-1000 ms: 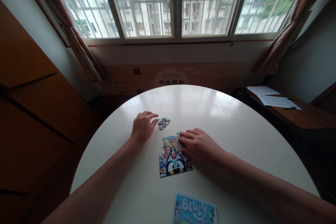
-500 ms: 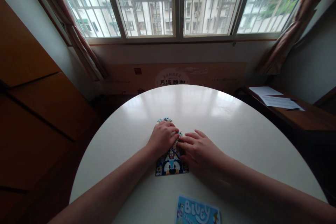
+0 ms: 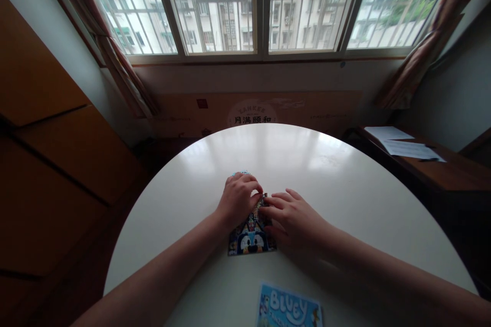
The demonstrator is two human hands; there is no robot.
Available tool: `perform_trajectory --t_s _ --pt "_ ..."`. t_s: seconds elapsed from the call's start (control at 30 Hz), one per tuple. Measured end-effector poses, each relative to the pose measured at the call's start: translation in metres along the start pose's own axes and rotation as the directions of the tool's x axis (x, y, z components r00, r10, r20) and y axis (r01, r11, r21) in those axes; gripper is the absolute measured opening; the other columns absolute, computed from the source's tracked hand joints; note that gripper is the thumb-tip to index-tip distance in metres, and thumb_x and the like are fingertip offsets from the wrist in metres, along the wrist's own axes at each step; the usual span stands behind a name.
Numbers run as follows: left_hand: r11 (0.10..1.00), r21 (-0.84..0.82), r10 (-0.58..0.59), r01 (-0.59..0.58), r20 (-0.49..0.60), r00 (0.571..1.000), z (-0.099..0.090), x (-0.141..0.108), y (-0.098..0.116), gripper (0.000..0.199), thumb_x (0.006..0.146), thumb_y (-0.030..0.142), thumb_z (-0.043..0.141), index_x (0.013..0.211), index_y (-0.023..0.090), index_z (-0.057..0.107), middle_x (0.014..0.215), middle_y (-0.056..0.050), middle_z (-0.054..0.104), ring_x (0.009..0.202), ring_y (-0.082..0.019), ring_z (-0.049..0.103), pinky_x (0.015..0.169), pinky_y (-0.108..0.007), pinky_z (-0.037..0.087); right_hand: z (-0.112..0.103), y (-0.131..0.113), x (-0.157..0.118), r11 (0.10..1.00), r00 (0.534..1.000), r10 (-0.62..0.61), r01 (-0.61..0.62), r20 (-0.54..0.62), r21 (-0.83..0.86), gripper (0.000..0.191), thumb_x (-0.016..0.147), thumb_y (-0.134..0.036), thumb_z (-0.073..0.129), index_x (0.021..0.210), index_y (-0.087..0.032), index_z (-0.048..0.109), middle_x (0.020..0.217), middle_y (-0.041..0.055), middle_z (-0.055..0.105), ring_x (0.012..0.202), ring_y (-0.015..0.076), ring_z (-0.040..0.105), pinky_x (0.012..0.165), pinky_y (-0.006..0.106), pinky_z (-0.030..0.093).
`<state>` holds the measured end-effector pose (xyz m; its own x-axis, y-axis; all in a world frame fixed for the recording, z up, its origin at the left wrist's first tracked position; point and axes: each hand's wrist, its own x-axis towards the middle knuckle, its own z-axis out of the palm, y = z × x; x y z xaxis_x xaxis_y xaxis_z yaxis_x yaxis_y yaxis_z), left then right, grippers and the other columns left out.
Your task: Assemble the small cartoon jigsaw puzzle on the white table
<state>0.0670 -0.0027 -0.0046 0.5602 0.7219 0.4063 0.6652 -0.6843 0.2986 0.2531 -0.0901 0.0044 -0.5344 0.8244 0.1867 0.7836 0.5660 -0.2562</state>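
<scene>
A partly assembled jigsaw puzzle point(image 3: 252, 241) lies flat on the white table, showing a blue cartoon dog's face along its near edge. My left hand point(image 3: 240, 199) arches over its upper left part. The thumb and forefinger of that hand pinch together at a small jigsaw piece point(image 3: 265, 195) by the puzzle's upper right corner. Loose pieces point(image 3: 244, 172) show just beyond the left knuckles; the rest are hidden under the hand. My right hand point(image 3: 288, 214) has its fingers spread, with the fingertips resting on the puzzle's right edge.
A blue "Bluey" box or booklet point(image 3: 289, 307) lies near me on the round white table point(image 3: 364, 225), cut off by the frame. At the right stands a brown desk point(image 3: 456, 171) with papers point(image 3: 408, 148) and a pen. Beyond the table are a printed cardboard panel point(image 3: 326, 107) and windows.
My left fingers have lifted and curled into a clearer pinch, opening a gap between thumb and forefinger behind the tips. My right hand is almost still.
</scene>
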Motion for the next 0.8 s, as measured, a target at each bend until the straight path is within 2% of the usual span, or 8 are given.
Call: perform_trajectory --t_s 0.17,0.27,0.4,0.53,0.8 --pt "0.999 -0.016 -0.035 0.034 -0.08 0.996 -0.011 0.004 -0.005 0.008 0.085 0.02 0.071 0.081 0.025 0.076 0.101 -0.002 0.074 0.102 -0.025 0.061 0.094 -0.044 0.044 0.0 -0.001 0.001 1.0 1.0 -0.004 0.004 0.005 -0.013 0.034 0.094 -0.034 0.062 0.128 -0.028 0.064 0.129 0.0072 0.066 0.121 0.0307 0.059 0.11 0.061 0.034" --pt "0.987 0.032 -0.155 0.16 -0.132 0.979 -0.025 0.006 -0.022 0.007 0.086 0.023 0.07 0.085 0.025 0.077 0.105 -0.004 0.074 0.105 -0.027 0.061 0.096 -0.046 0.044 0.001 0.001 0.0 1.0 1.0 0.0 0.0 -0.002 -0.023 0.034 0.094 -0.036 0.061 0.128 -0.029 0.064 0.133 0.0081 0.065 0.122 0.032 0.058 0.11 0.063 0.034" --pt "0.931 0.088 -0.343 0.353 -0.114 0.932 -0.04 0.008 -0.052 0.012 0.088 0.03 0.067 0.088 0.025 0.078 0.11 -0.006 0.073 0.109 -0.03 0.059 0.098 -0.05 0.044 0.003 0.003 -0.001 1.0 1.0 -0.003 0.003 0.001 -0.018 0.034 0.095 -0.037 0.06 0.128 -0.03 0.065 0.135 0.0073 0.064 0.124 0.0326 0.057 0.11 0.066 0.033" --pt "0.89 0.121 -0.433 0.44 -0.079 0.898 -0.041 0.006 -0.067 0.014 0.087 0.032 0.066 0.087 0.026 0.079 0.114 -0.006 0.072 0.112 -0.032 0.059 0.1 -0.052 0.044 0.0 0.004 -0.003 0.999 1.0 0.027 -0.026 0.015 -0.022 0.033 0.095 -0.037 0.062 0.127 -0.03 0.065 0.134 0.0066 0.064 0.124 0.032 0.057 0.111 0.064 0.033" --pt "0.841 0.201 -0.51 0.503 -0.022 0.86 -0.035 0.0 -0.07 0.017 0.086 0.035 0.065 0.087 0.027 0.08 0.118 -0.004 0.071 0.114 -0.032 0.058 0.102 -0.049 0.042 -0.009 0.009 -0.008 0.997 0.996 0.074 -0.073 0.04 -0.028 0.031 0.094 -0.037 0.064 0.124 -0.029 0.067 0.13 0.006 0.066 0.119 0.0299 0.06 0.108 0.06 0.037"
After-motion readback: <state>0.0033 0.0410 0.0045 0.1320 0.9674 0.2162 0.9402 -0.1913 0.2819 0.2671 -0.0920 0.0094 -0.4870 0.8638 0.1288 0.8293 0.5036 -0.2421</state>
